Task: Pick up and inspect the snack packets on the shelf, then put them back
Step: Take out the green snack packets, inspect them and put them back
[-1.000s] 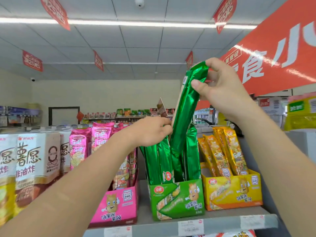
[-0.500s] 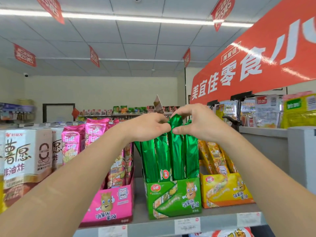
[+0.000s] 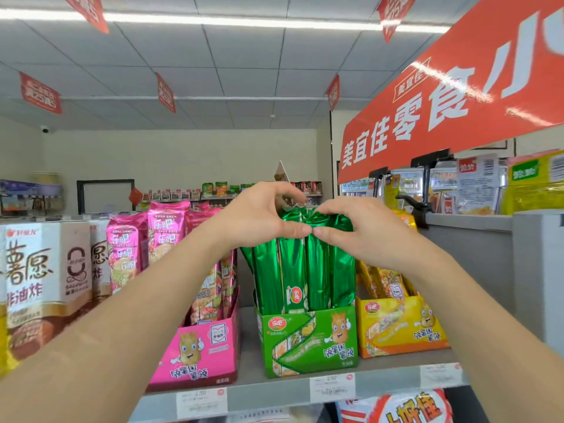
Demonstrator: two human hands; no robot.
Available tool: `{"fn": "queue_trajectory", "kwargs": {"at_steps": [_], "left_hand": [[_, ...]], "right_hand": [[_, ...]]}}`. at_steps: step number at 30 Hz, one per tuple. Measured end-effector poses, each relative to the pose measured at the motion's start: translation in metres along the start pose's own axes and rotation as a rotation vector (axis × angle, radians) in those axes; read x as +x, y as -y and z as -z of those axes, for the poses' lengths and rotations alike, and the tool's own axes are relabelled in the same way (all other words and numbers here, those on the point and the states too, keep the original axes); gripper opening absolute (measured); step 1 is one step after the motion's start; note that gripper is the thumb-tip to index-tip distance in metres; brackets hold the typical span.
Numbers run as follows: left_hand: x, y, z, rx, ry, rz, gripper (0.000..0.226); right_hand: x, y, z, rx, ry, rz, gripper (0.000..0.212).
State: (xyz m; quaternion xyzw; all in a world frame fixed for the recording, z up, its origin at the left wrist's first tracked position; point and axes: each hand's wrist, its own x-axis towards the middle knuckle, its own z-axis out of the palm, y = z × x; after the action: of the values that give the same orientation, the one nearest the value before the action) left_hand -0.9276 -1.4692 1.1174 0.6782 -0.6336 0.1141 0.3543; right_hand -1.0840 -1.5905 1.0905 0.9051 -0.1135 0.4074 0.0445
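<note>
Several tall green snack packets (image 3: 293,270) stand upright in a green display box (image 3: 308,340) on the shelf (image 3: 274,389). My right hand (image 3: 360,230) lies over the tops of the right-hand packets and pinches them between thumb and fingers. Arched over the left-hand packet tops, my left hand (image 3: 256,218) has its thumb against their front and its fingers lifted clear above. The two thumb tips meet in front of the packets.
A pink display box (image 3: 201,352) of pink packets stands left of the green one, a yellow box (image 3: 399,325) right of it. White cartons (image 3: 39,270) fill the far left. A grey counter (image 3: 476,239) and a red banner (image 3: 442,111) close the right side.
My right hand brought the raised green packet down into the green box among the others. My left hand, which held the packets aside, has lifted its fingers off them.
</note>
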Motion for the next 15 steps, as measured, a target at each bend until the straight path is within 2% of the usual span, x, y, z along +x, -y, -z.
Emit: {"fn": "queue_trajectory", "kwargs": {"at_steps": [5,9,13,15], "left_hand": [[-0.002,-0.018,0.004,-0.308,-0.354,-0.104,0.04],[-0.009,-0.048,0.023,-0.575,-0.651,-0.292,0.032],[-0.029,-0.06,0.035,-0.678,-0.75,-0.333,0.03],[-0.046,-0.061,0.033,-0.729,-0.76,-0.3,0.03]], "right_hand": [[-0.003,-0.004,-0.008,0.014,-0.024,-0.008,0.045],[-0.002,-0.006,-0.012,0.032,-0.043,-0.002,0.051],[-0.007,-0.001,-0.014,0.164,-0.101,-0.024,0.054],[-0.013,0.004,-0.014,0.199,-0.226,-0.061,0.051]]}}
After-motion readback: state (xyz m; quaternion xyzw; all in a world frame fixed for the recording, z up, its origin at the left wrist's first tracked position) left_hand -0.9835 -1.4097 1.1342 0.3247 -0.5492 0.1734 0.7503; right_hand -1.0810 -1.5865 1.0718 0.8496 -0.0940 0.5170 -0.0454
